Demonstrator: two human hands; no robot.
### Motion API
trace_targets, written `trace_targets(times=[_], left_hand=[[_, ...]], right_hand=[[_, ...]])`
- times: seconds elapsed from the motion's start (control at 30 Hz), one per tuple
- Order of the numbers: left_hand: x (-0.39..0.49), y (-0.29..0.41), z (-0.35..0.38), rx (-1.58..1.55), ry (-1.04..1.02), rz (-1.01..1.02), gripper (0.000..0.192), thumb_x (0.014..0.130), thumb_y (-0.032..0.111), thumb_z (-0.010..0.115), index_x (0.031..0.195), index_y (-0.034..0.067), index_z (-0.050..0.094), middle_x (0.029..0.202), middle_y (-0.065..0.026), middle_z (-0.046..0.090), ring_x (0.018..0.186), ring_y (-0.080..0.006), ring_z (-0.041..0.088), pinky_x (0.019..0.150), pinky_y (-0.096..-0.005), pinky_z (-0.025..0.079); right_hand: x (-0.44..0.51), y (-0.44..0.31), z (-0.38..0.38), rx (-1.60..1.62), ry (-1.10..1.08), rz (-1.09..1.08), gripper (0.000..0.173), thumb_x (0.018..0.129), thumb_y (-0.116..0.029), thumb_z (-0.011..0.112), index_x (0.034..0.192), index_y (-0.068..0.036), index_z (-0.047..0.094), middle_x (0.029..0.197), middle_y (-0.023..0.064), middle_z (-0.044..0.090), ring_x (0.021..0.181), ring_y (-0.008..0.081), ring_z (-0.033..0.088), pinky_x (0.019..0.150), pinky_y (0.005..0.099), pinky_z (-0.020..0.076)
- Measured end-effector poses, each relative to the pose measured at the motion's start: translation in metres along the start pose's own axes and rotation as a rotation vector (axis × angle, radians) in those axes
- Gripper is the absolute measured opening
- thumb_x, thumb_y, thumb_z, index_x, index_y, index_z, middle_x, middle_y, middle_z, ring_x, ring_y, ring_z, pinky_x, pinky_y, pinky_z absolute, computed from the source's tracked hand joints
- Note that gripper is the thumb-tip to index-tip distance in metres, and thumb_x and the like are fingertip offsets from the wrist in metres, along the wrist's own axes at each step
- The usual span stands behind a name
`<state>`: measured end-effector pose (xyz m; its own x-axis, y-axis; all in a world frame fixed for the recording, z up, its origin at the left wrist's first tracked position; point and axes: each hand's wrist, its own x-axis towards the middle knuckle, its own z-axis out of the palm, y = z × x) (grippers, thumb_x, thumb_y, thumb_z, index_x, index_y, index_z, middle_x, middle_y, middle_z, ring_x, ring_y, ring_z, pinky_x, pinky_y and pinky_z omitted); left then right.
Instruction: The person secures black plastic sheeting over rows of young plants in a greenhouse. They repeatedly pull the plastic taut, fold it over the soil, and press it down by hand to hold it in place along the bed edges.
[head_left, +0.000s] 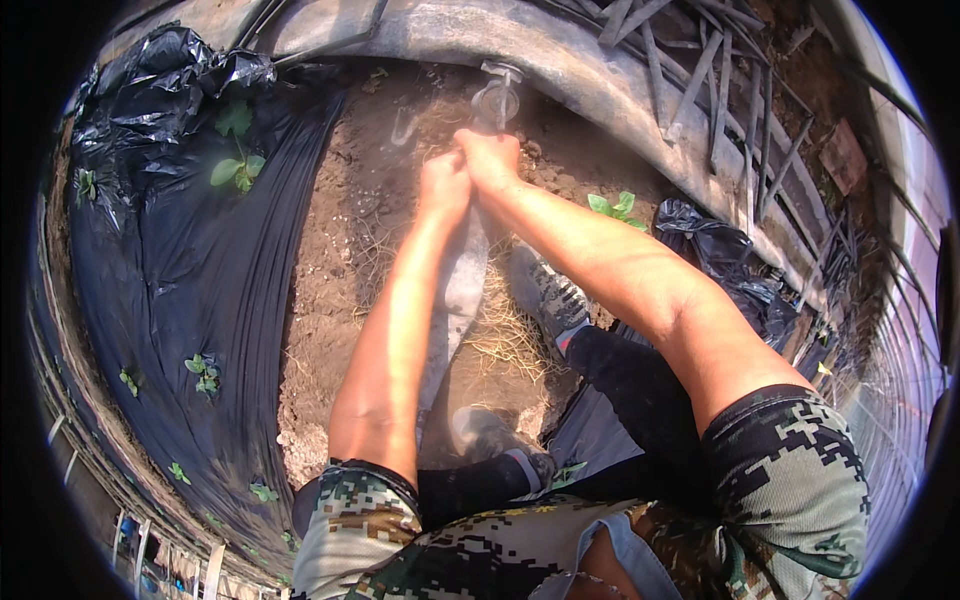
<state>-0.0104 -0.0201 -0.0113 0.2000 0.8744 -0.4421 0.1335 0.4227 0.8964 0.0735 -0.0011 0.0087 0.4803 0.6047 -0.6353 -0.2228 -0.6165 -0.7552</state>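
Both of my hands are together at the upper middle, over the bare soil. My left hand is closed around the upper end of a grey flat hose. Pressed against it, my right hand grips the same end, close to a pipe fitting that looks like a valve with a handle. My fingers hide the joint between hose and fitting. From my hands the hose runs down between my forearms towards my feet, looking flattened and dusty.
Black plastic mulch film with small green plants covers the bed at left. A concrete ledge curves across the top, with loose slats on it. Dry roots lie near my shoe. A seedling grows beside my right forearm.
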Motion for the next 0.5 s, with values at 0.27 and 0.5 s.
trace_targets(times=[0.27,0.5], left_hand=[[-0.002,0.008,-0.006,0.041,0.007,-0.036,0.022,0.082,0.016,0.068,0.072,-0.002,0.062,0.074,-0.0005,0.06,0.066,-0.0063,0.049,0.058,-0.0237,0.042],[0.008,-0.005,-0.011,0.168,-0.021,0.061,0.018,0.085,0.012,0.063,0.079,-0.005,0.063,0.08,-0.0041,0.065,0.069,-0.0067,0.052,0.062,-0.0256,0.045]], right_hand=[[0.015,-0.007,-0.037,0.578,-0.748,0.515,0.021,0.083,-0.023,0.068,0.089,-0.003,0.062,0.093,0.0124,0.064,0.085,0.0216,0.063,0.08,0.0392,0.0521],[0.001,-0.011,-0.013,0.169,-0.208,0.249,0.014,0.074,-0.013,0.068,0.074,-0.001,0.061,0.073,0.0077,0.062,0.065,0.016,0.059,0.058,0.0332,0.0482]])
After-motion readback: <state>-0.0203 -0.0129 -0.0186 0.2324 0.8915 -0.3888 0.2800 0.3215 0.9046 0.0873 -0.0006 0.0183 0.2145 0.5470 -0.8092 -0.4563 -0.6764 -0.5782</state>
